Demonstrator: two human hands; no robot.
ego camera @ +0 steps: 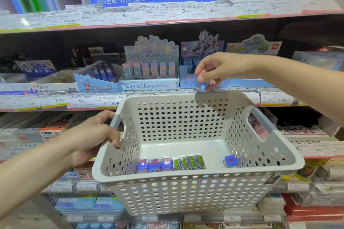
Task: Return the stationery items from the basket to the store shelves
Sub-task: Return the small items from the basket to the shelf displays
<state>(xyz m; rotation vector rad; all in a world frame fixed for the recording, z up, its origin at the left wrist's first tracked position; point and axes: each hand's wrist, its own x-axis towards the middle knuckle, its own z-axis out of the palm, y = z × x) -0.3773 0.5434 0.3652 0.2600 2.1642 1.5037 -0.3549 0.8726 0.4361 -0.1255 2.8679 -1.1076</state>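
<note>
My left hand [93, 135] grips the left handle of a white perforated basket [186, 189] held in front of the shelves. In the basket's near edge lie three blue erasers [154, 165], several green-black erasers [188, 162] and one blue item [230, 161] apart at the right. My right hand [221, 69] hovers above the basket's far rim and pinches a small blue eraser [202, 86] in its fingertips, just in front of a blue display box [188, 78] on the middle shelf.
The middle shelf holds a Sanrio display box [150, 72], an angled blue eraser box [96, 82] to its left and a white box [54, 82] further left. Price labels [81, 100] line the shelf edge. Pen racks stand above; packaged goods fill the lower shelves.
</note>
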